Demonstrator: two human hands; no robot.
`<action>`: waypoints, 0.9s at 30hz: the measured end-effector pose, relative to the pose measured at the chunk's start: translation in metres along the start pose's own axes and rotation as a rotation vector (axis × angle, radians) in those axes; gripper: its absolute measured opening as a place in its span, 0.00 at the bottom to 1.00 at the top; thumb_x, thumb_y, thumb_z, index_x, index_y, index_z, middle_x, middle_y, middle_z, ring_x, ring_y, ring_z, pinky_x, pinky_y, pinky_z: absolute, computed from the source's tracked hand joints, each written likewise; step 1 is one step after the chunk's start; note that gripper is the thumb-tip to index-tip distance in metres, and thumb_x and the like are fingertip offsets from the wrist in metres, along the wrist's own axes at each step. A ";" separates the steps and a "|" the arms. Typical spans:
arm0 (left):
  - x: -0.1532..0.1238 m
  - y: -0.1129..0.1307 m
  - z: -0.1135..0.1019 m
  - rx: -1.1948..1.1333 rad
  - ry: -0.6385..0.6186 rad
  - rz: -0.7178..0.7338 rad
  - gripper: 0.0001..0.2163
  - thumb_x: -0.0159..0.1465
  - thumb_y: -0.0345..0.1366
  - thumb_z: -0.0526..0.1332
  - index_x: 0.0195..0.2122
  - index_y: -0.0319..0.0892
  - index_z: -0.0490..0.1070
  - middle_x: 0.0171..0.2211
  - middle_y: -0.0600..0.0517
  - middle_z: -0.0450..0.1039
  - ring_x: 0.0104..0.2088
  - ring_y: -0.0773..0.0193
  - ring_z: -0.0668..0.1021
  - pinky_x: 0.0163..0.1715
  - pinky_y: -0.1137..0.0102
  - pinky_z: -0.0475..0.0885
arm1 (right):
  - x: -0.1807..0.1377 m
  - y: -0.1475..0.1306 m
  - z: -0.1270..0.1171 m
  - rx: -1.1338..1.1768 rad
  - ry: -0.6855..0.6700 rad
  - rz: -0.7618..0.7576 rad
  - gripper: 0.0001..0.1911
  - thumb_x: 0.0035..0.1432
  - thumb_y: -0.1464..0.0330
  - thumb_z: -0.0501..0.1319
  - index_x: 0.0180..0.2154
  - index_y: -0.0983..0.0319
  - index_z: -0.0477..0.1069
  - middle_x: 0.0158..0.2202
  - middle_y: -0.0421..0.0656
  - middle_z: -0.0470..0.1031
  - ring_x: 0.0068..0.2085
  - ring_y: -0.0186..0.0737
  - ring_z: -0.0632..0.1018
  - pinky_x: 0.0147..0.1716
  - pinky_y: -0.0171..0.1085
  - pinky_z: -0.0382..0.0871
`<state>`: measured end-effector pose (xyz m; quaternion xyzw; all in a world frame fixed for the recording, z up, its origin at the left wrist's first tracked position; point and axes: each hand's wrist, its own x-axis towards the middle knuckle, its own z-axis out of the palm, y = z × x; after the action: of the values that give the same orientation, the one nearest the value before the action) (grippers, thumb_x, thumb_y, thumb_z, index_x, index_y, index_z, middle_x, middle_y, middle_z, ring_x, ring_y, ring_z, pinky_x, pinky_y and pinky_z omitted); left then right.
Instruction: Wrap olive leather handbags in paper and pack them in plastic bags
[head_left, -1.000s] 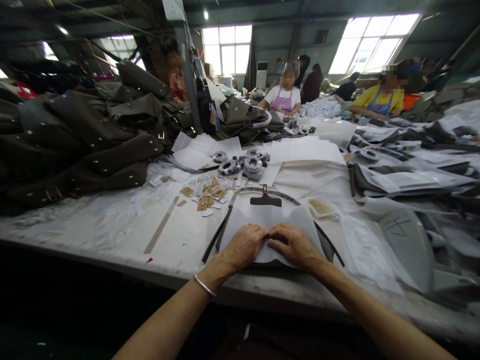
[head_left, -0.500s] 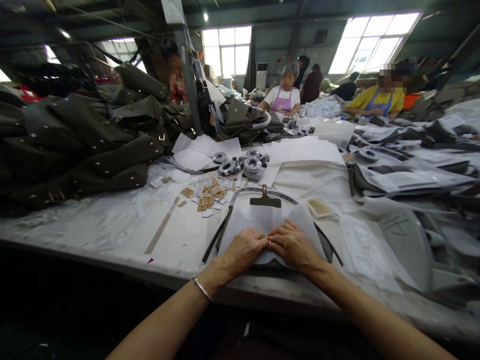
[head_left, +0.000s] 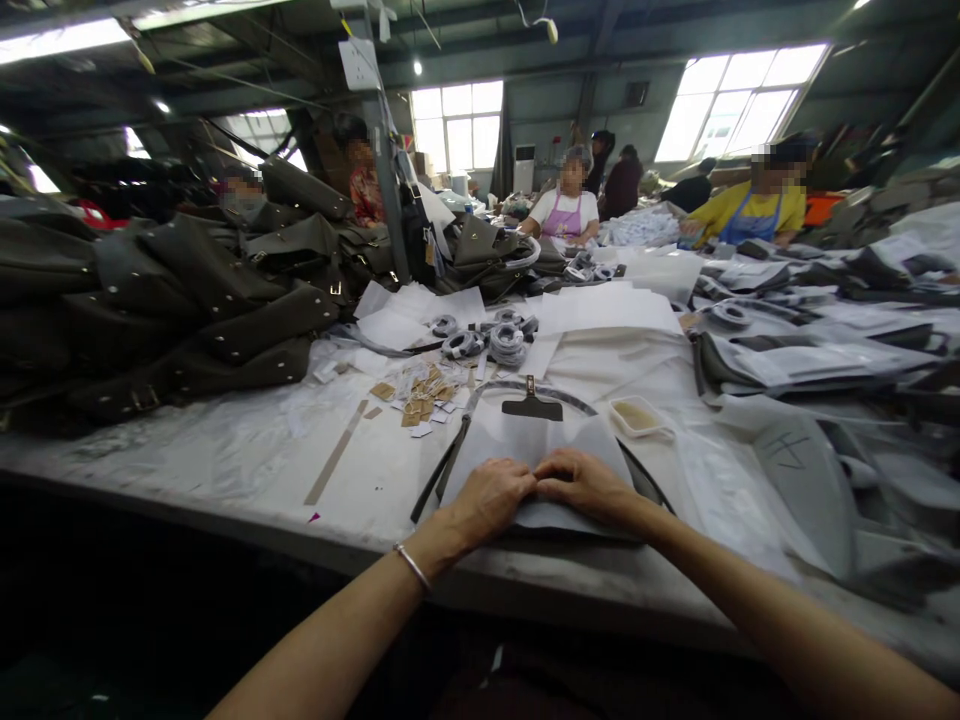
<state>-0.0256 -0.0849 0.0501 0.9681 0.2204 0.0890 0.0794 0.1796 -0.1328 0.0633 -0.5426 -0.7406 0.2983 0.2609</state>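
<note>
A dark olive handbag (head_left: 649, 482) lies flat at the table's front edge, mostly hidden under white paper (head_left: 577, 436). My left hand (head_left: 487, 497) and my right hand (head_left: 583, 484) meet over the middle of this paper, their fingertips nearly touching. Both hands have bent fingers pinched on the paper; the exact spot they grip is partly hidden. Beyond them, a dark strap tab (head_left: 531, 408) with a metal fitting lies on top of the paper. The wrapped handle (head_left: 480, 392) arches behind it.
Olive bags (head_left: 187, 270) are heaped at the left. Brown tags (head_left: 424, 400), wrapped strap coils (head_left: 507, 342) and paper sheets (head_left: 607, 308) lie farther back. A shallow tray (head_left: 637, 416) stands right of the bag, near more wrapped pieces (head_left: 810, 360). Several people work across the table.
My right hand's fingers have drawn in from a flatter spread to a tighter bend beside the left. The view has tilted up slightly. The bag stays in place.
</note>
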 end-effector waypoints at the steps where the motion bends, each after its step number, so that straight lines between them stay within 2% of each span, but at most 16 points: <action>1: 0.002 0.000 -0.005 0.008 -0.032 0.006 0.09 0.68 0.29 0.54 0.43 0.43 0.74 0.37 0.49 0.77 0.39 0.60 0.78 0.43 0.66 0.71 | 0.001 0.000 -0.002 0.039 -0.012 0.037 0.13 0.57 0.58 0.64 0.39 0.57 0.80 0.40 0.43 0.81 0.43 0.46 0.78 0.48 0.43 0.69; 4: 0.012 -0.003 -0.026 0.012 -0.174 0.031 0.11 0.65 0.29 0.56 0.40 0.48 0.76 0.37 0.52 0.78 0.38 0.60 0.79 0.39 0.69 0.71 | 0.004 0.001 -0.004 0.111 0.008 0.123 0.13 0.56 0.61 0.62 0.41 0.58 0.80 0.42 0.43 0.81 0.44 0.47 0.78 0.48 0.43 0.70; 6: 0.025 -0.006 -0.039 0.005 -0.268 0.031 0.09 0.62 0.31 0.58 0.37 0.50 0.78 0.35 0.54 0.79 0.36 0.61 0.79 0.36 0.71 0.71 | 0.005 0.001 -0.004 0.084 0.082 0.139 0.13 0.59 0.65 0.59 0.41 0.59 0.80 0.42 0.43 0.81 0.45 0.46 0.78 0.49 0.43 0.69; 9: 0.047 -0.007 -0.048 0.015 -0.312 -0.032 0.06 0.60 0.36 0.61 0.35 0.47 0.79 0.32 0.52 0.79 0.34 0.59 0.80 0.34 0.70 0.72 | 0.005 -0.005 -0.001 -0.183 0.169 0.075 0.13 0.61 0.69 0.55 0.40 0.62 0.78 0.42 0.46 0.79 0.46 0.45 0.77 0.50 0.42 0.68; 12: 0.059 -0.001 -0.038 0.060 -0.246 -0.163 0.09 0.62 0.37 0.59 0.37 0.41 0.78 0.33 0.45 0.79 0.35 0.53 0.81 0.35 0.65 0.73 | 0.002 -0.016 0.003 -0.617 0.058 0.011 0.14 0.64 0.74 0.52 0.41 0.65 0.76 0.43 0.52 0.77 0.47 0.49 0.75 0.48 0.43 0.68; 14: 0.058 0.005 -0.025 0.083 -0.167 -0.239 0.11 0.65 0.36 0.55 0.39 0.39 0.76 0.35 0.42 0.79 0.36 0.53 0.81 0.36 0.64 0.73 | 0.004 -0.024 0.003 -0.794 -0.053 0.062 0.16 0.64 0.77 0.50 0.44 0.67 0.75 0.44 0.55 0.77 0.46 0.51 0.75 0.44 0.43 0.68; 17: 0.048 0.007 -0.005 0.097 -0.036 -0.285 0.11 0.69 0.34 0.50 0.42 0.39 0.72 0.37 0.44 0.78 0.39 0.55 0.80 0.40 0.63 0.72 | 0.018 -0.031 -0.004 -0.832 -0.145 0.150 0.15 0.63 0.77 0.51 0.41 0.66 0.76 0.41 0.54 0.78 0.42 0.48 0.78 0.38 0.40 0.68; 21: 0.042 0.002 0.008 0.093 0.089 -0.273 0.08 0.69 0.32 0.52 0.43 0.40 0.69 0.41 0.47 0.75 0.43 0.58 0.77 0.44 0.65 0.71 | 0.044 -0.032 -0.014 -0.828 -0.097 0.192 0.13 0.63 0.74 0.52 0.39 0.64 0.76 0.37 0.53 0.79 0.38 0.47 0.79 0.34 0.39 0.67; 24: 0.042 -0.003 0.010 0.094 0.152 -0.272 0.06 0.68 0.33 0.54 0.43 0.41 0.69 0.42 0.47 0.74 0.45 0.58 0.75 0.46 0.64 0.70 | 0.048 -0.025 -0.011 -0.835 -0.052 0.163 0.14 0.65 0.74 0.51 0.41 0.64 0.76 0.41 0.52 0.78 0.42 0.47 0.78 0.39 0.39 0.66; 27: 0.041 -0.005 0.011 0.100 0.207 -0.304 0.06 0.68 0.35 0.56 0.43 0.41 0.70 0.43 0.47 0.74 0.47 0.56 0.74 0.49 0.61 0.68 | 0.037 -0.011 0.001 -0.805 0.000 0.086 0.14 0.68 0.70 0.50 0.41 0.62 0.75 0.43 0.48 0.78 0.46 0.44 0.76 0.46 0.39 0.65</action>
<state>0.0112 -0.0631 0.0444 0.9121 0.3750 0.1641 0.0206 0.1617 -0.0996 0.0731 -0.6320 -0.7749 -0.0049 0.0146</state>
